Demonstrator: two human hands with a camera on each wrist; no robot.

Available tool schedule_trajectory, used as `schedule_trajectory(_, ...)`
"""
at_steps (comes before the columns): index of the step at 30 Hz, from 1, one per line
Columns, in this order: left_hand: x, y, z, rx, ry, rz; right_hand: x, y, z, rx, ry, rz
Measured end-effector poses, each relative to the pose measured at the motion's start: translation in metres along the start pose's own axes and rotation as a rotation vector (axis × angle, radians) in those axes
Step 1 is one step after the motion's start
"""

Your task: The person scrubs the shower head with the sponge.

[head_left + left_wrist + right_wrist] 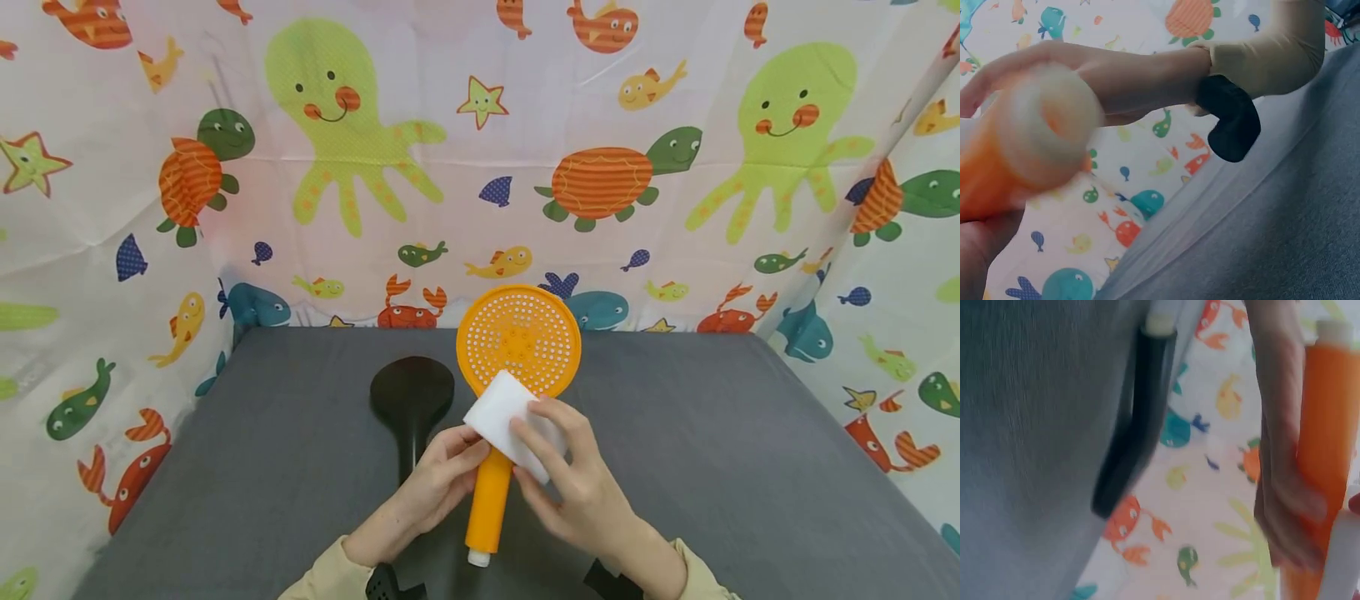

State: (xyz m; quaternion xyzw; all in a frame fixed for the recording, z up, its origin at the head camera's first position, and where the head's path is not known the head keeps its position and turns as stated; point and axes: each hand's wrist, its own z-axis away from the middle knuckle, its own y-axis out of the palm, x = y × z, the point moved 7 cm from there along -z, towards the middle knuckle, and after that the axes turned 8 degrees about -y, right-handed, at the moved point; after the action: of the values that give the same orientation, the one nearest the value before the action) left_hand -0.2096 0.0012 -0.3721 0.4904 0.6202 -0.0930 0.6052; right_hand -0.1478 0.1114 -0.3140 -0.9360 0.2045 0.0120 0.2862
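Observation:
An orange shower head (517, 333) with a round perforated face stands over the table, its handle pointing down toward me. My left hand (447, 475) grips the upper handle between thumb and fingers. A white sponge (501, 412) lies against the neck of the shower head, and my right hand (573, 479) holds it there with bent fingers. Seen from the left wrist, the handle's pale hollow end (1054, 125) is large and blurred. The right wrist view shows the orange handle (1330, 419) beside my left hand, and an edge of the sponge (1342, 559).
A black shower head (412, 392) lies on the grey cloth-covered table (697, 450), just left of my left hand. Behind and at both sides hangs a white curtain (465, 50) printed with sea animals.

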Motion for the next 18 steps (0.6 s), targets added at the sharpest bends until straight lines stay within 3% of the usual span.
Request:
schedule_trajectory(4, -0.002, 0.004, 0.001, 0.047, 0.014, 0.042, 0.024, 0.009, 0.007, 0.078, -0.116, -0.066)
schedule_trajectory(6, -0.003, 0.002, 0.001, 0.032, 0.007, 0.058, 0.039, 0.016, 0.015, 0.17, -0.176, -0.134)
schedule_trajectory(10, 0.0, -0.004, -0.002, -0.035, -0.028, 0.061, 0.053, 0.023, 0.029, 0.298, -0.201, -0.254)
schedule_trajectory(13, 0.003, -0.007, -0.002, -0.061, -0.028, 0.041, 0.047, 0.018, 0.027, 0.215, -0.262, -0.207)
schedule_trajectory(18, 0.002, -0.003, 0.0, -0.018, 0.031, -0.029, 0.016, 0.0, 0.012, -0.091, -0.252, 0.059)
